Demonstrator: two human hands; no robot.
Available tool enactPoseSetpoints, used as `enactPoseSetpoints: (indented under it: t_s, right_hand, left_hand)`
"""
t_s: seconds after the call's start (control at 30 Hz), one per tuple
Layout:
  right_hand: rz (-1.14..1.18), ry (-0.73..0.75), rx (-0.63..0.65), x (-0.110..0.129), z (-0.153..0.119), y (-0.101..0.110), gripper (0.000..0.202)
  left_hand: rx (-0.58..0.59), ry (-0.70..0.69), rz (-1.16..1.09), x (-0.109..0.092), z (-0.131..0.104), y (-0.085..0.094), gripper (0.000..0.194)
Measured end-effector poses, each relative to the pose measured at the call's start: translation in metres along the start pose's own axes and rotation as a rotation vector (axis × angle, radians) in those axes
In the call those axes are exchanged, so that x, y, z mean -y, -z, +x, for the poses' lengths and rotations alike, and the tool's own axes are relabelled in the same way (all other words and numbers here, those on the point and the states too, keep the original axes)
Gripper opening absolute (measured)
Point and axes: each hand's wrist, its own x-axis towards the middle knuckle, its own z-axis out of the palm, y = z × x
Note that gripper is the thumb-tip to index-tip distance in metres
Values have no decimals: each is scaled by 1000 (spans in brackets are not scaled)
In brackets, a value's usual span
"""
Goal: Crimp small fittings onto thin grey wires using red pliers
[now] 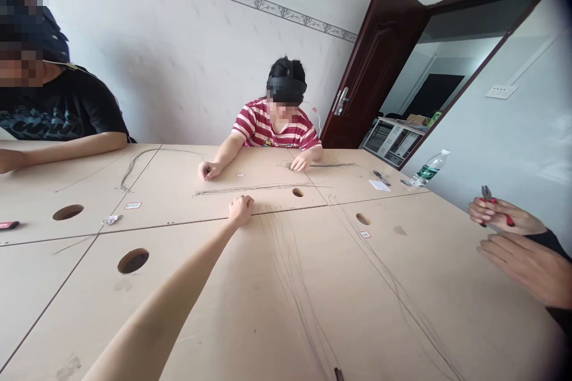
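My left hand rests on the table with its fingers curled closed, at the end of my outstretched arm. What its fingers hold, if anything, is hidden. Just right of it are the bent ends of a loose bundle of thin wires, which runs down toward the bottom edge of the head view. A small dark object shows at that edge by the wires, mostly cut off. My right hand is out of view.
Across the table, a person in a striped shirt handles wires. At right, another person's hands hold red-handled pliers. A second wire bundle, a water bottle, and round table holes are around. Someone in black sits at left.
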Motion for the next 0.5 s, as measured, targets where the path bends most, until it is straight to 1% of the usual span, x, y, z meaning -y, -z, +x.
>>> enactPoseSetpoints:
  t_s: [0.03,0.07,0.1,0.13,0.17,0.2,0.23,0.27,0.3,0.33,0.43,0.5]
  right_hand:
    - [-54,58,-41,15,22,29,63]
    - [-62,78,-94,29,43,56,49]
    - [-62,88,-125,41,61,81,48]
    - [-57,92,-163,49,76,100,49]
    - [-43,75,-220,54,85,114,51]
    - [-45,54,-287,54,90,121,52]
    - [-58,43,-325,52,89,121,53]
    - [-85,35,-305,47,85,114,53]
    - [-121,47,-270,39,76,103,52]
    - [-159,67,-235,30,66,88,49]
    - [-186,41,-173,-2,28,37,39]
    - [-186,21,-144,-23,4,9,37]
  left_hand:
    - [-3,-53,-2,1,-6,2,31]
    - [-2,-114,-4,1,-13,3,30]
    - [3,-176,-4,1,-20,4,27]
    - [10,-233,-1,1,-27,5,25]
    - [17,-281,4,1,-33,5,24]
    - [22,-316,11,0,-37,6,25]
    - [24,-340,19,-1,-40,6,26]
    - [25,-355,28,-2,-41,6,27]
    - [25,-363,36,-4,-41,6,27]
    - [27,-366,45,-5,-41,6,26]
    - [33,-363,67,-9,-38,7,25]
    - [38,-357,76,-10,-39,7,26]
